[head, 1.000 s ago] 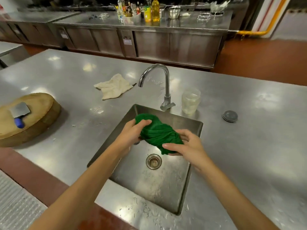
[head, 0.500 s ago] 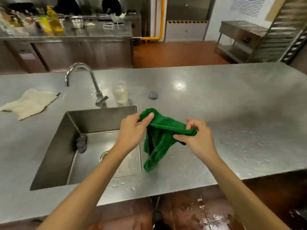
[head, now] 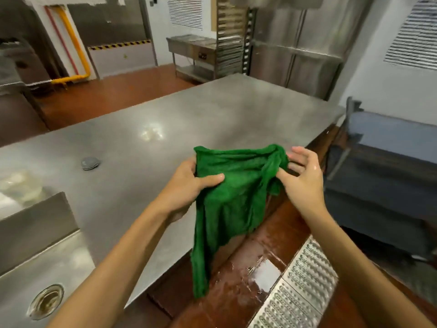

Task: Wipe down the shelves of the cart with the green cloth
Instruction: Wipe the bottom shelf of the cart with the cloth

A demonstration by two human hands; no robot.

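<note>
The green cloth (head: 231, 200) hangs spread between both hands, above the front edge of the steel counter (head: 165, 124). My left hand (head: 189, 185) grips its upper left part, thumb pressed on the front. My right hand (head: 305, 178) pinches the upper right corner with thumb and fingers, the other fingers spread. A long end of the cloth dangles down toward the wet floor. A dark blue-grey cart (head: 387, 166) with shelves stands at the right, beyond the counter's end.
The sink (head: 35, 263) with its drain (head: 46, 301) lies at the lower left. A grey round plug (head: 89, 162) rests on the counter. The red floor (head: 248, 280) is wet, with a metal drain grate (head: 302, 290). A tray rack (head: 233, 36) and steel cabinets stand behind.
The view has swung right from the sink toward the counter's end and the cart. The cloth went from bunched over the sink to spread out between both hands.
</note>
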